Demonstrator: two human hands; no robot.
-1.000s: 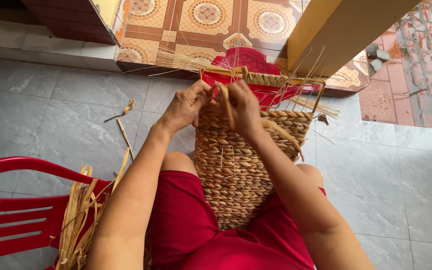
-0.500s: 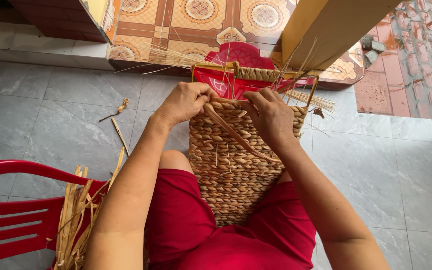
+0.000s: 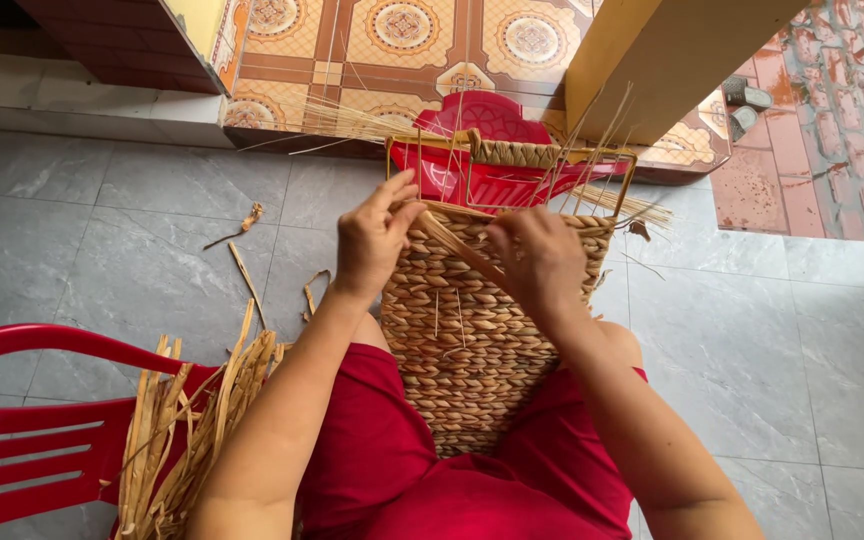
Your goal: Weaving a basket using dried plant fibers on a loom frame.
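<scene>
Woven basket (image 3: 472, 330), one; two hands: left hand (image 3: 377, 240), right hand (image 3: 537, 260).

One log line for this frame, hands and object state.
left hand: pinching fibre strand | right hand: on strand, at woven basket top edge | basket: on lap, unfinished | spare fibre bundle: on red chair

The picture is bright, like soft daylight outdoors. The light is even, with no strong sun and no hard shadows. The grey floor (image 3: 132, 240) shines a little and looks pale at 9 o'clock. At 11 o'clock, the top corner is dark. A faint shadow sits under the arms, on the red clothes (image 3: 422, 480) at 6 o'clock. Most things look sharp. The hands (image 3: 377, 235) are a tiny bit soft at the fingertips. Straight lines bend a little near the edges, like at 3 o'clock.
</scene>
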